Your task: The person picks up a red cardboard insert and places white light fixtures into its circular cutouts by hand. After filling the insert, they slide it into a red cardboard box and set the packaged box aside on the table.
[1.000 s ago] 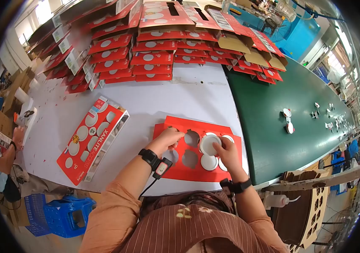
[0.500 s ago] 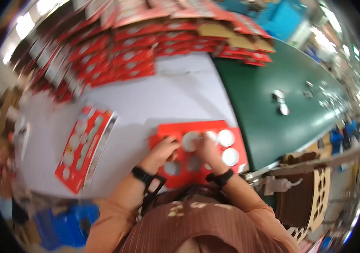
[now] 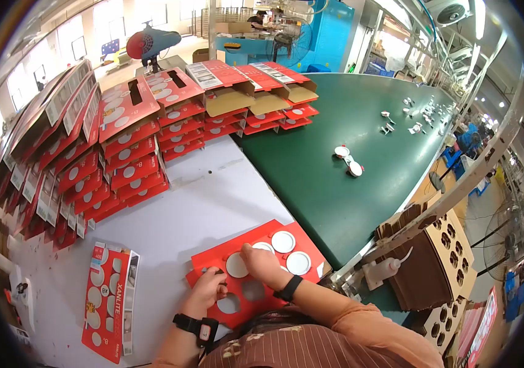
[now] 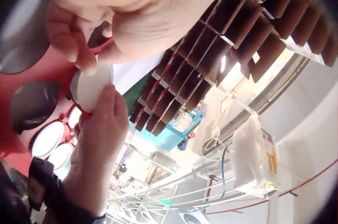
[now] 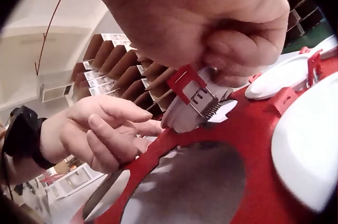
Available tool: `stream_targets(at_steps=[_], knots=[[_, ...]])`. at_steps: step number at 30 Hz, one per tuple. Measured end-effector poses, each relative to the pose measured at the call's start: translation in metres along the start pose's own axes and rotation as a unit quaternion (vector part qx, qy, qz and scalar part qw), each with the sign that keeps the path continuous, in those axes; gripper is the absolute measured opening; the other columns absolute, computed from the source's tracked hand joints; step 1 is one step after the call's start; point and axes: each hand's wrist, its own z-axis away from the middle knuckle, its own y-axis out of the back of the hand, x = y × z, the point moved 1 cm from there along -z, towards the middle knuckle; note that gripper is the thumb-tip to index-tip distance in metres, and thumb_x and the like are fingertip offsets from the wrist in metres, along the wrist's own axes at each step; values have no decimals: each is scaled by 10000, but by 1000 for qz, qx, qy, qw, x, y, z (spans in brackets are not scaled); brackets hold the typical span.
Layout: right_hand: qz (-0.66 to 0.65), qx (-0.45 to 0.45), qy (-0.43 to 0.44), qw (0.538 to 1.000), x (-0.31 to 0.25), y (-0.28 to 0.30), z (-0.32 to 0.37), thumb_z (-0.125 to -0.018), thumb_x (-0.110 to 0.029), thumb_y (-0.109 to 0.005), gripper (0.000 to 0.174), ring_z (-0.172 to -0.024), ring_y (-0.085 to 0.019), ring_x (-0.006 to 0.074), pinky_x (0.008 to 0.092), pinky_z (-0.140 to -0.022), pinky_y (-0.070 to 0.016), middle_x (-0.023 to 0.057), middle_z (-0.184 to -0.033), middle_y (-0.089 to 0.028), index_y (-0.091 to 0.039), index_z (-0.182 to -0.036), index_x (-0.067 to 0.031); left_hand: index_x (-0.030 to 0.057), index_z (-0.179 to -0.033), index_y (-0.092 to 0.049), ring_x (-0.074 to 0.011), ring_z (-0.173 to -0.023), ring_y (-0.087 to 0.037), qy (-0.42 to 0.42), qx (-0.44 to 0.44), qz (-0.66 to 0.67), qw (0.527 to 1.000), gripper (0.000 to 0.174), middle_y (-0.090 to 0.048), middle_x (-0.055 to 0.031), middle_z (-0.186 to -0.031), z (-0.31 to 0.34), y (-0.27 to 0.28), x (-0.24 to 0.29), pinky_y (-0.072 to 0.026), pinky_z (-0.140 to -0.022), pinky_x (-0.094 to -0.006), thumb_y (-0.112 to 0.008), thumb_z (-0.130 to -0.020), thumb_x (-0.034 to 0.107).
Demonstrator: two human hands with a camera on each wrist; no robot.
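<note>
A red card sheet [image 3: 204,259] with round cut-outs lies on the pale tabletop close to the person's body. White round downlights [image 3: 298,263] fill several cut-outs on its right side; two cut-outs at the near left show grey through them. My right hand [image 3: 263,266] pinches a downlight [image 3: 235,265] over a far-left cut-out. A red clip [image 5: 185,82] with a coil spring shows on its underside in the right wrist view. The left hand [image 3: 208,289] has its fingers curled at the opposite edge of this downlight [image 4: 92,87], by the card's left side.
A red printed carton [image 3: 104,306] lies left on the pale tabletop [image 3: 176,224]. Stacked red cartons [image 3: 133,172] line the back. Two loose downlights [image 3: 354,168] lie on the green table [image 3: 311,184] at right, with smaller parts beyond. A white bottle [image 3: 383,270] hangs by brown card inserts [image 3: 452,251].
The head view has turned to the right. My right hand has moved its downlight left, from above the middle of the card to a far-left cut-out beside the left hand.
</note>
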Motion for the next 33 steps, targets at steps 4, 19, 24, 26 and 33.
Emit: stream_targets(at_steps=[4,19,24,26,33], knots=[[-6,19,43,999,6,-10,3,-867,-135,-486,185,-641,-643,365,459,-545,-508,200,-694,-634,-432,-965,12,137,-1099,-405,-119,-513,-563,16,-1,-22,1000,237,-517,-38,-840,1,-15,-2,-456,-456,-276,-524,-895,142],[199,-69,172,962,-11,21,37,-828,-272,-580,413,-985,-580,251,388,-739,-489,138,-1135,-565,-548,-1109,30,121,-1281,-308,-144,-431,-503,-4,45,-16,999,474,-524,-50,-703,-9,-11,-16,-403,-402,-302,-555,-879,164],[159,-11,187,969,1,3,61,-820,-373,-601,592,-1250,-414,329,444,-990,-365,178,-1317,-458,-513,-1219,55,171,-1073,-380,-131,-405,-477,8,54,-33,998,218,-490,-22,-662,-6,-23,-9,-364,-373,-287,-522,-908,158],[139,-8,178,974,3,0,66,-811,-398,-613,644,-1305,-357,342,448,-1038,-321,190,-1363,-421,-489,-1244,62,170,-1068,-384,-126,-398,-466,5,71,-32,997,210,-483,-23,-653,-7,-22,-11,-350,-364,-284,-521,-909,159],[105,-25,184,977,4,13,48,-784,-369,-632,538,-1193,-465,343,448,-977,-374,191,-1254,-514,-560,-1129,37,101,-1002,-421,-114,-364,-381,-32,112,-100,988,173,-446,-23,-616,-19,-24,-12,-311,-350,-294,-545,-900,164]])
